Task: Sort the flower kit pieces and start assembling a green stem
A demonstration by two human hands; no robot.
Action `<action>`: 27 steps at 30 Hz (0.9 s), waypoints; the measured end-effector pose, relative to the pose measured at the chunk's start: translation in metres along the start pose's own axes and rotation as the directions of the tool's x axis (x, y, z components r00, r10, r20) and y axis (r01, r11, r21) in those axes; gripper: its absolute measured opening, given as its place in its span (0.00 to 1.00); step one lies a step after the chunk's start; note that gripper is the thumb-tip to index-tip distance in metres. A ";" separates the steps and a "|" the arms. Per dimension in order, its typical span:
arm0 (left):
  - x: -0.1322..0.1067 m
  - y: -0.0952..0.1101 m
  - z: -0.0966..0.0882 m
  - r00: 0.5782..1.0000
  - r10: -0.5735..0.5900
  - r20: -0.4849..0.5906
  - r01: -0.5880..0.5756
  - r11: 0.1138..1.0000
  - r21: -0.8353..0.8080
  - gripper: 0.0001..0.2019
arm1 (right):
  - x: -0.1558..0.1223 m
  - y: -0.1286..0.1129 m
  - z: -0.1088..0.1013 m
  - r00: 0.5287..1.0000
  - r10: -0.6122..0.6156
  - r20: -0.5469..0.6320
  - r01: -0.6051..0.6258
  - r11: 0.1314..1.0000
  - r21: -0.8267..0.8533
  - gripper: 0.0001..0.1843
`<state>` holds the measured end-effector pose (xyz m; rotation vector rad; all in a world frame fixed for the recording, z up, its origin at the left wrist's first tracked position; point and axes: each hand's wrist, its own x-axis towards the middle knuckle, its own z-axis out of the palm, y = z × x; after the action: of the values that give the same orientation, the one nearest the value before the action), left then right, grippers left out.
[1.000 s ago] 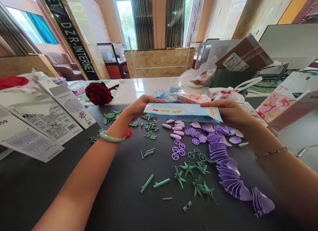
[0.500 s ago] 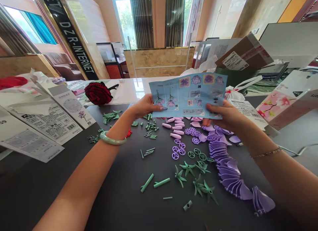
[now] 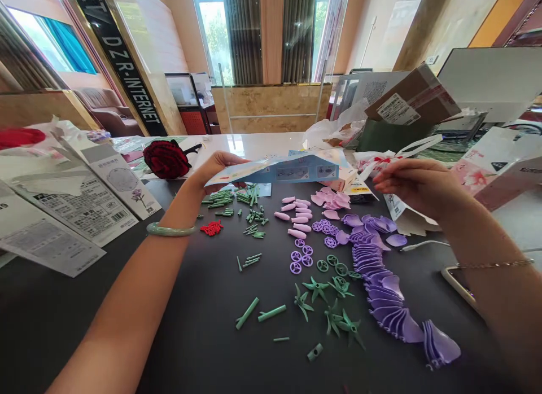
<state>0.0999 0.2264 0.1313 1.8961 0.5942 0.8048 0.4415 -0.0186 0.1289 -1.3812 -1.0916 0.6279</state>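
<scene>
Just changed: right hand off pale-blue folded paper instruction sheet, fingers loose, empty.
Grip: by left hand alone, at sheet's end.

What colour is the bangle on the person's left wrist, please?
The bangle is pale jade green, clearest in the head view.

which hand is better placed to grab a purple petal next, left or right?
Right, probably. The right hand is empty and open, above the purple petals. The left hand holds the blue instruction sheet, farther off over the green pegs.
</scene>
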 end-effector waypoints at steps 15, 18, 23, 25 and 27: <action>-0.009 0.031 0.036 0.945 0.164 0.284 -0.174 0.985 0.010 0.14 | 0.005 0.007 0.064 0.941 0.229 0.250 -0.273 0.949 0.155 0.10; -0.003 0.023 0.026 0.966 0.245 0.082 -0.245 0.969 -0.019 0.24 | 0.029 0.010 0.067 0.973 0.147 0.180 -0.171 0.978 0.122 0.12; 0.008 0.005 0.004 0.949 0.188 -0.254 -0.187 0.982 0.030 0.29 | 0.102 0.011 0.086 0.994 0.061 0.086 -0.061 0.998 -0.008 0.25; 0.008 0.002 -0.002 0.940 0.153 -0.305 -0.148 0.988 0.041 0.27 | 0.132 0.016 0.099 0.998 0.019 0.057 -0.008 0.982 -0.188 0.31; 0.007 0.001 -0.005 0.939 0.132 -0.317 -0.124 0.991 0.045 0.25 | 0.157 0.026 0.112 0.999 -0.010 0.049 0.026 0.941 -0.338 0.33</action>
<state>0.1006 0.2335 0.1360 1.8536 0.6843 1.2096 0.4137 0.1737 0.1242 -1.6557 -1.2922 0.4738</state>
